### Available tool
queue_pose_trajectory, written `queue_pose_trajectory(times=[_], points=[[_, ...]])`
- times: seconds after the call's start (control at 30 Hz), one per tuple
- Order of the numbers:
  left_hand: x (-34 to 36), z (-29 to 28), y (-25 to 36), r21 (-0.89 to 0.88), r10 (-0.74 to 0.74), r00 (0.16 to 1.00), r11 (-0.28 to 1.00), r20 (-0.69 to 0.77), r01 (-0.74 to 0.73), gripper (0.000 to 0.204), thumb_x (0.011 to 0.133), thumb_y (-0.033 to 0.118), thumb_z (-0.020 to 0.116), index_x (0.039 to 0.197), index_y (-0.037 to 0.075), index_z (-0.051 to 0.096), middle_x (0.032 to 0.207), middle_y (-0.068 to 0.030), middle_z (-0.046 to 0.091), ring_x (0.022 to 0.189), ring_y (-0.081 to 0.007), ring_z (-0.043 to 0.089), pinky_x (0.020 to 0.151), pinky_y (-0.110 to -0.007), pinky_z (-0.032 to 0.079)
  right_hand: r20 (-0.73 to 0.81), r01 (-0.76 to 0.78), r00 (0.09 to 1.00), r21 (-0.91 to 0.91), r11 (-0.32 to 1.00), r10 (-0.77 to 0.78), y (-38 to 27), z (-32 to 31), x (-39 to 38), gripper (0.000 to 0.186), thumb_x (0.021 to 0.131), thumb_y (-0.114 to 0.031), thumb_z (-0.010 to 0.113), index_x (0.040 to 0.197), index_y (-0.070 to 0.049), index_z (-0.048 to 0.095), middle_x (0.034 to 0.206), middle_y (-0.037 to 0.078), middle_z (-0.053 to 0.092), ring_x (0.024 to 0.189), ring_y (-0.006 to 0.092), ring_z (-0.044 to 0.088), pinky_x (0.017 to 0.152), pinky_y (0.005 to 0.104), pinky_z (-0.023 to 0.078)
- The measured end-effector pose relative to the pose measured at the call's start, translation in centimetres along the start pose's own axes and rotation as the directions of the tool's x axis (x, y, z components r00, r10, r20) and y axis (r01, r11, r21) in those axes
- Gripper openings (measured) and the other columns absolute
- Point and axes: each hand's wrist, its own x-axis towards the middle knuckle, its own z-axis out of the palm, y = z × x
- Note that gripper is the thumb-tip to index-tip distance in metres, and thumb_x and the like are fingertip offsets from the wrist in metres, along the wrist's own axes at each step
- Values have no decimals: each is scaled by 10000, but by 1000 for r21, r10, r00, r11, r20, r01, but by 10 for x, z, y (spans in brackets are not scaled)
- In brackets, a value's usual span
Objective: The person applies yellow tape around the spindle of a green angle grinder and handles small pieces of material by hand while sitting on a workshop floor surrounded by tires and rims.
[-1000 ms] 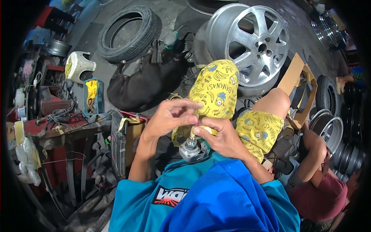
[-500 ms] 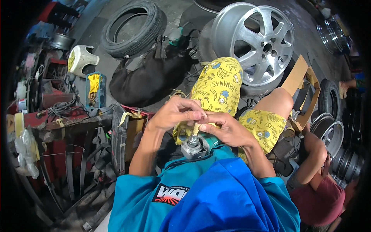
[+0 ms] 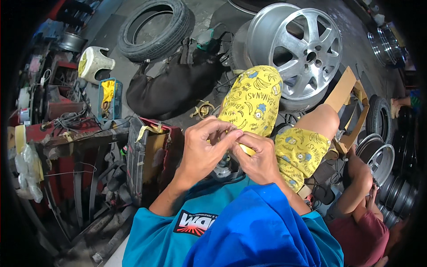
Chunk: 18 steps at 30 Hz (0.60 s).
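In front of my lap both my hands meet, fingertips close together. My left hand is closed, thumb and fingers pinched; what lies between them is too small to make out. A yellow strip shows in the closed fingers of my right hand. Just beneath the hands sits a power tool with a grey metal head, partly hidden by my fingers and against my teal shirt. My knees in yellow printed shorts are just beyond.
A large alloy wheel stands ahead, a tyre farther left. A black dog lies on the floor. To the left are a red box and a blue basket. Another person crouches at right beside a wheel.
My left hand has shifted down and right, into a pinch beside the right. The yellowish piece seen above the tool's tip is no longer visible there; yellow now shows in my right fingers.
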Motion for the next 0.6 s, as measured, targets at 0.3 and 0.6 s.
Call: queue_pose_trajectory(times=[0.3, 0.6], points=[[50, -17, -63, -583, 168, 773, 757, 611, 296, 225, 935, 177, 831, 978, -41, 799, 865, -67, 689, 787, -128, 614, 714, -275, 465, 535, -426, 827, 391, 816, 175, 12, -22, 10, 276, 1088, -159, 627, 1295, -2, 720, 1175, 77, 781, 1102, 93, 655, 981, 327, 530], [-2, -15, -11, -10, -60, 993, 998, 105, 62, 217, 921, 139, 830, 1014, -51, 781, 811, -34, 666, 686, -76, 577, 581, -243, 411, 37, -101, 994, -75, 992, 104, 0, 6, -17, 155, 961, -126, 747, 1038, 8, 745, 899, 225, 737, 815, 400, 732, 718, 399, 556]])
